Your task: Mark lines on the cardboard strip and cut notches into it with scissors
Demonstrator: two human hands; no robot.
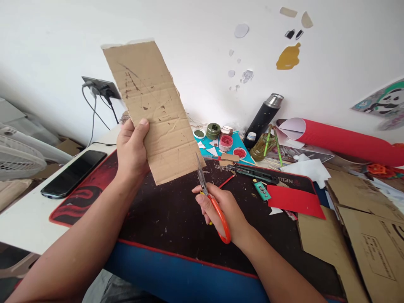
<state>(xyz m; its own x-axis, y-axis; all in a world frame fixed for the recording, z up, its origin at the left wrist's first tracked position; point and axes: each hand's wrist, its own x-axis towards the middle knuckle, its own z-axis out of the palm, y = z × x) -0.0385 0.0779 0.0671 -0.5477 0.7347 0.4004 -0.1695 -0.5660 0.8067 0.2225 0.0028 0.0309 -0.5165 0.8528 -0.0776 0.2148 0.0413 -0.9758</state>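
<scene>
My left hand [132,145] grips a long piece of cardboard [158,109] by its left edge, thumb on the near face. The cardboard is held up and tilted over the dark desk mat [164,219], its surface creased and marked with torn brown spots. In my right hand [221,206] is a pair of scissors [218,214] with orange-red handles. The blades point up at the lower right corner of the cardboard and overlap it in view; whether they touch it I cannot tell.
A phone [74,173] lies at the left. Behind the mat are paint jars [225,143], a black thermos [264,118] and a glass jar with green brushes [263,149]. A utility knife [255,173], red paper [295,202] and cardboard sheets [369,235] lie at the right.
</scene>
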